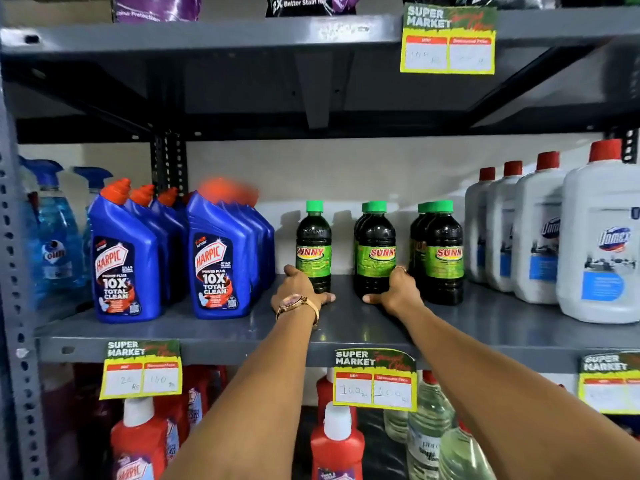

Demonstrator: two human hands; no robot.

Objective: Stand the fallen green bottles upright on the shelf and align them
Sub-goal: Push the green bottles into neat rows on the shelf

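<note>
Dark green bottles with green caps and SUNNY labels stand upright on the grey shelf (346, 323). One stands alone on the left (313, 237); a middle pair (375, 244) and a right pair (443, 247) stand one behind the other. My left hand (298, 289), with a watch on the wrist, wraps the base of the left bottle, thumb on the shelf. My right hand (398, 289) grips the base of the front middle bottle, between it and the right pair. No green bottle lies on its side.
Blue Harpic bottles (214, 258) stand close on the left, blue spray bottles (55, 237) beyond them. White Domex bottles (599, 244) line the right. Price tags (375, 379) hang from the shelf edge; red and clear bottles fill the shelf below. An upper shelf sits overhead.
</note>
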